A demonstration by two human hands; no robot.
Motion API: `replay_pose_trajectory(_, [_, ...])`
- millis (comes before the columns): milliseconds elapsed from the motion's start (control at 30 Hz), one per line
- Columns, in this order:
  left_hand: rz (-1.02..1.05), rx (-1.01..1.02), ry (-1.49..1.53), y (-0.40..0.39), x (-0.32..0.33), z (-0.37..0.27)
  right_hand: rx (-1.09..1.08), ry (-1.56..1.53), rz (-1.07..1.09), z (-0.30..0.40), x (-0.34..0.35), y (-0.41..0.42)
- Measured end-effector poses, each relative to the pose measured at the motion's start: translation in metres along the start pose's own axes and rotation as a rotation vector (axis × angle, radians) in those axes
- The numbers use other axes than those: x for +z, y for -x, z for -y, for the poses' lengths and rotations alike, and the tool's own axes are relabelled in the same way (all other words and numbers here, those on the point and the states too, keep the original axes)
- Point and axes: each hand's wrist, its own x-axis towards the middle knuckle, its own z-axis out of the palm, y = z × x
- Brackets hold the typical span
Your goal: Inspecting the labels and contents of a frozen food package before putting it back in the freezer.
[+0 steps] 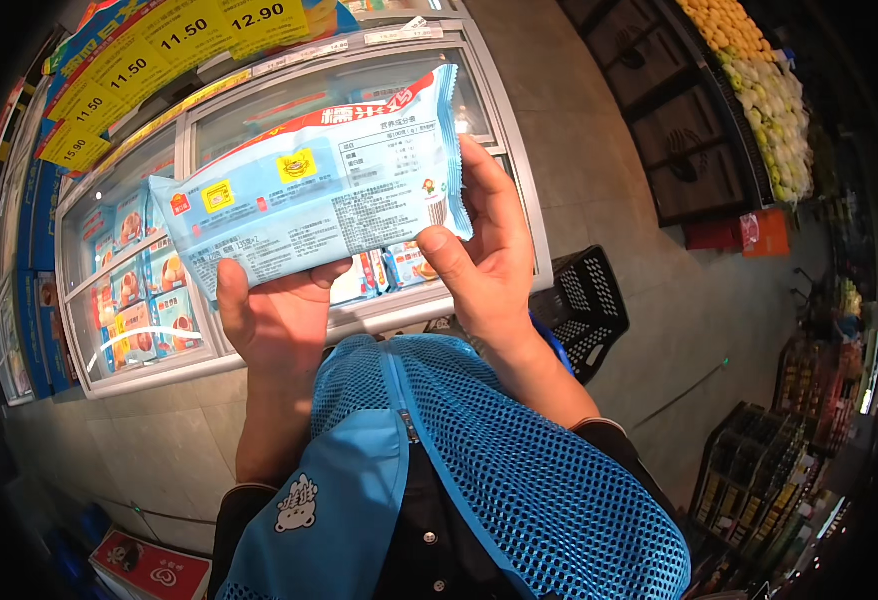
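Note:
A light-blue plastic food packet (304, 191) with a red stripe is held up before me, its printed back turned towards the camera. My left hand (285, 311) supports its lower left edge, the thumb in front and the other fingers hidden behind. At the right end, my right hand (491, 247) grips the packet near its crimped seal, thumb on the lower corner. Beneath the packet stands a chest freezer (401, 304) with glass lids. Several frozen food packets (135, 330) show through the glass at the left.
Yellow price signs (184, 45) line the freezer's back. A black shopping basket (589, 307) is beside its front right corner. Produce (773, 112) fills a stand at upper right, and stocked shelves (746, 472) stand at lower right. A red box (150, 566) is at lower left.

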Motion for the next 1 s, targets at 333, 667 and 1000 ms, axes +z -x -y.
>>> replay_pose_trajectory(333, [0.009, -0.007, 0.070, -0.004, -0.013, -0.007, -0.007, 0.041, -0.003, -0.001, 0.009, -0.001])
replay_pose_trajectory(667, [0.040, -0.016, -0.035, -0.009, -0.014, -0.013, 0.039, 0.042, -0.005, -0.006, 0.015, -0.002])
replay_pose_trajectory(1000, [0.024, 0.030, -0.067, -0.004, -0.008, -0.003, 0.120, -0.124, 0.007, -0.025, 0.000, -0.009])
